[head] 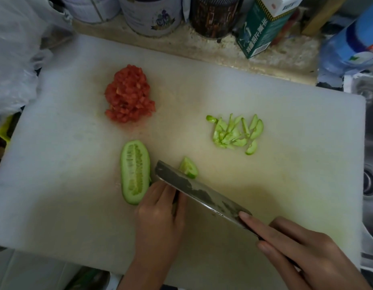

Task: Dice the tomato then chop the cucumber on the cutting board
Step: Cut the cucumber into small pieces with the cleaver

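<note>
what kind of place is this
Likely a home kitchen counter: a white plastic cutting board holds diced red tomato, a steel sink sits at right, and round printed tins stand behind.

Seen from my remote station: two bare hands at work, the left hand (pixel 160 208) and the right hand (pixel 296 245). The left forearm (pixel 146 266) is uncovered down to the frame's lower edge, and the right wrist (pixel 346 277) is bare too. The right hand's slender fingers end in short, plain nails (pixel 244 216).
</note>
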The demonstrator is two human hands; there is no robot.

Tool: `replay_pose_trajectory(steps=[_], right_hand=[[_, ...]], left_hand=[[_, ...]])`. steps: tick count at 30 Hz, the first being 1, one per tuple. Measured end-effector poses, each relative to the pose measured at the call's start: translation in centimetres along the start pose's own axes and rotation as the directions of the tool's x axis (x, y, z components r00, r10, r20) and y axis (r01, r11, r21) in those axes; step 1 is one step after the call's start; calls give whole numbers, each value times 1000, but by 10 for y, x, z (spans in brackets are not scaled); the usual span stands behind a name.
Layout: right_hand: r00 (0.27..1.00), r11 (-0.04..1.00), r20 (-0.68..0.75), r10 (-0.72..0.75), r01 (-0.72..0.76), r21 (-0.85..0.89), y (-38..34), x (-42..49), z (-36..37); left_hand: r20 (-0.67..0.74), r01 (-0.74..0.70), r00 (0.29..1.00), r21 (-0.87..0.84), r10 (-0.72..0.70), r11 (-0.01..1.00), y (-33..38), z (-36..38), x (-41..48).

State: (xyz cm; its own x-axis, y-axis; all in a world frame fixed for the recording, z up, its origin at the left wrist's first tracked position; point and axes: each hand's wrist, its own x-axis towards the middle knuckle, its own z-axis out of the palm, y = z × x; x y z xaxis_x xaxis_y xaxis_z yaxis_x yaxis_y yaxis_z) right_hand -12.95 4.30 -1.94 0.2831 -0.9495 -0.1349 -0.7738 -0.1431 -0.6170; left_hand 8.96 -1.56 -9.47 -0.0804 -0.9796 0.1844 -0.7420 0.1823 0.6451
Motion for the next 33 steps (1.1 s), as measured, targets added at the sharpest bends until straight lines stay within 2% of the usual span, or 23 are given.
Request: replay_pose_trajectory(steps=[11,22,26,28,33], right_hand=[[999,998,-27,21,-23,-67,-7,2,8],[1000,998,2,28,-28,-63,7,54,26],[995,989,-47,86,-80,126,4,57,18],[996,983,-49,69,-60,175,1,44,8],[1000,998,-23,-6,7,60,-7,7,5]], left_hand=[[-52,-20,998,-20,18,1000,-3,5,-5],[-48,-57,997,-22,56,998,1,5,-5],[-57,-64,996,-29,62,998,3,6,-7],[-39,-48,998,-41,46,998,3,6,-6],[80,8,997,-64,-3,998,0,0,-5]])
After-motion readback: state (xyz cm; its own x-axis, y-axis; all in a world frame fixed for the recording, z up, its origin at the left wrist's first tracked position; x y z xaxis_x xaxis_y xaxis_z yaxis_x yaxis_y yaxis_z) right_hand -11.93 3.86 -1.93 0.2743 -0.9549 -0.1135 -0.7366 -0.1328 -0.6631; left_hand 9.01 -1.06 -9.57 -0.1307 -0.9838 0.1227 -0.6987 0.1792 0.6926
